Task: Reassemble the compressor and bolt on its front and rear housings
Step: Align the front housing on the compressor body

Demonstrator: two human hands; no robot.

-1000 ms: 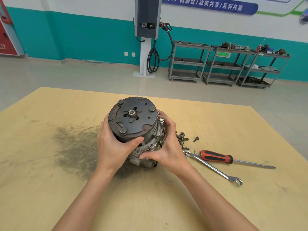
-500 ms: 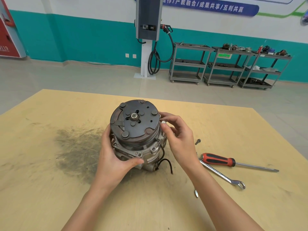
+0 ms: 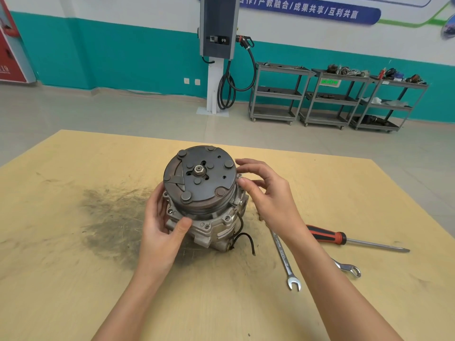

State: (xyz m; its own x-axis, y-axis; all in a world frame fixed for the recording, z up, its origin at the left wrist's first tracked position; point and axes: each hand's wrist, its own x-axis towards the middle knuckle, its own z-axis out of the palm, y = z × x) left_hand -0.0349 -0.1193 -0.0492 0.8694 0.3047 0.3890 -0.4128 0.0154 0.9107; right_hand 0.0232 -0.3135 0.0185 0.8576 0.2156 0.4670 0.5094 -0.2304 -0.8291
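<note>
The compressor (image 3: 204, 200) stands clutch plate up at the middle of the wooden table (image 3: 73, 279). The left hand (image 3: 160, 227) grips its near-left flange, thumb curled on top. The right hand (image 3: 268, 193) pinches a small bolt (image 3: 240, 179) at the right rim. A combination wrench (image 3: 283, 257) and red-handled screwdriver (image 3: 344, 239) lie right.

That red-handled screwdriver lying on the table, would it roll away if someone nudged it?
Probably a little: the screwdriver has a round shaft and lies free on the flat table. Its grooved handle looks grippy, so likely not slippery. It looks stiff, being a metal rod.
</note>
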